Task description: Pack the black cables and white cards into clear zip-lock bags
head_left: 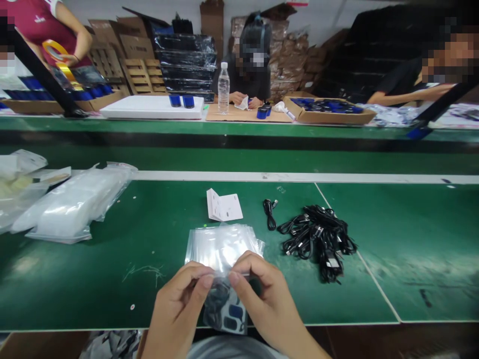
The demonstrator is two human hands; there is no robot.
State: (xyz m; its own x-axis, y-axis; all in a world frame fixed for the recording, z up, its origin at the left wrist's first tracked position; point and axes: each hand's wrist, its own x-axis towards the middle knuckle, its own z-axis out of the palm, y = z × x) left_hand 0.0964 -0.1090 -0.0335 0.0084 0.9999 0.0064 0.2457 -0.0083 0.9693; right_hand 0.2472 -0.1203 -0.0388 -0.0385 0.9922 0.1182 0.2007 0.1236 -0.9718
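Near the table's front edge, my left hand (183,299) and my right hand (262,294) pinch the top edge of a clear plastic bag (226,311). Inside the bag are a dark coiled item and a sheet with dark blue rounded shapes; their exact kind is hard to make out. Just beyond my fingers lies a stack of empty clear bags (224,244). Behind that stack a folded white leaflet (228,207) stands partly open. A single coiled black cable (269,214) lies to its right, beside a pile of black cables (322,237).
Packs of clear bags (82,199) lie at the left on the green table (157,294). Across a raised green ledge (149,127) stand a water bottle (223,89), a white foam slab (149,106) and a carton of blue items (329,115). Three people are beyond it.
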